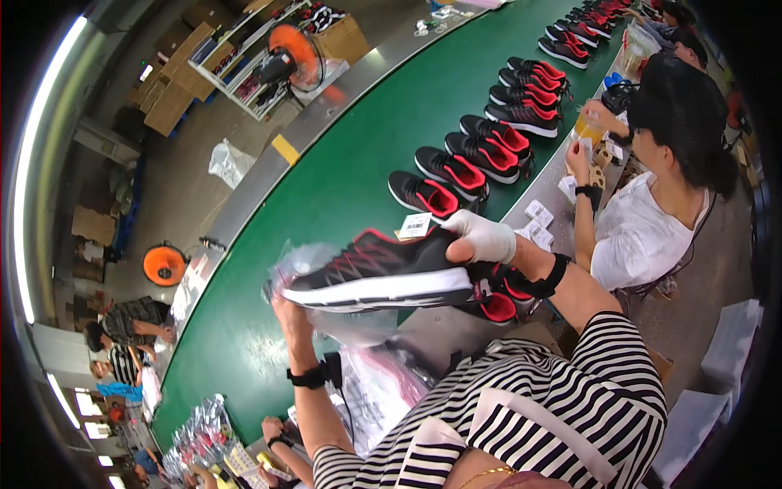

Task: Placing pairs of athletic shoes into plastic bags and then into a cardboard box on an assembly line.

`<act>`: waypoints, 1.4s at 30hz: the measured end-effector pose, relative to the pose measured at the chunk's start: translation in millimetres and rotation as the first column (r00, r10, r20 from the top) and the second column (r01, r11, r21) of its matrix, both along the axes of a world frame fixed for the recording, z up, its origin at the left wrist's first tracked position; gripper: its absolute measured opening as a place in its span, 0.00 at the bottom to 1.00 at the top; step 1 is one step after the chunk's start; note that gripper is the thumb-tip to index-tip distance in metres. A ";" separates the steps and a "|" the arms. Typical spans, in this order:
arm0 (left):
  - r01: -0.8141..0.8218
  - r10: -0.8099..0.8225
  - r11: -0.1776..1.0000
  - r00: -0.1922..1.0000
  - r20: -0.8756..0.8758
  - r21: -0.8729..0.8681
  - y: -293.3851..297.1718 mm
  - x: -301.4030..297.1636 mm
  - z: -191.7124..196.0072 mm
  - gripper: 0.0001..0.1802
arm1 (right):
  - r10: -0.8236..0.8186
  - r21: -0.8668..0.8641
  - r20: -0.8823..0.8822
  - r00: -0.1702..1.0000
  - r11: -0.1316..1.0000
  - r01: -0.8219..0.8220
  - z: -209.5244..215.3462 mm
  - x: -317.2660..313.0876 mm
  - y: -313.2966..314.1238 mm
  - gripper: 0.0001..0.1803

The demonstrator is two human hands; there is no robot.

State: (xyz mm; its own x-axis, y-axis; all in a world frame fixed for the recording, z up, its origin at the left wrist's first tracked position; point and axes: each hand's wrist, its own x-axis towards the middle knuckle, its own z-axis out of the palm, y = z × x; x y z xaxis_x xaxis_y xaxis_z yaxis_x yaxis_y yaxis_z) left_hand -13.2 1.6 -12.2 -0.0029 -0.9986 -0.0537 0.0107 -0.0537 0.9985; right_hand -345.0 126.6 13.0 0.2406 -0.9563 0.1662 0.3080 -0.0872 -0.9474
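Observation:
A black sneaker (379, 273) with a white sole and red lining is held lengthwise in front of me, above the green belt, toe to the left. My right hand (486, 238), in a white glove with the thumb showing bare, grips it at the heel. At the toe, a clear plastic bag (305, 259) bunches around the shoe's front end. My left hand (288, 316) is closed on the bag there; most of its fingers are hidden. A white printed tag (415, 225) stands at the shoe's upper edge. Another red-lined shoe (498, 308) sits below my right wrist.
A long row of sneakers (481, 155) runs up the green belt (326, 179). Clear bags (379, 391) are piled by my left forearm. A co-worker (652, 220) sits at right by small white labels (539, 213). Bagged goods (199, 440) lie lower left, near another person's hand (272, 429).

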 end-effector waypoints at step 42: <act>0.874 -0.264 0.454 0.320 0.910 -0.175 60.2 -102.5 21.4 0.04 | -0.051 -0.149 -0.988 0.148 0.599 -0.787 -32.1 147.4 -14.9 0.19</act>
State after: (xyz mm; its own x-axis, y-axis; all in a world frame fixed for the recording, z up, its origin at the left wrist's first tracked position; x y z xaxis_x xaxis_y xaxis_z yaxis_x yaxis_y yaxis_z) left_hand -115.7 61.8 9.2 -0.8538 -0.4978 0.1524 -0.4093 0.8227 0.3944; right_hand -197.5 111.6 -19.1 0.8874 -0.4526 -0.0873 -0.4538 -0.8248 -0.3372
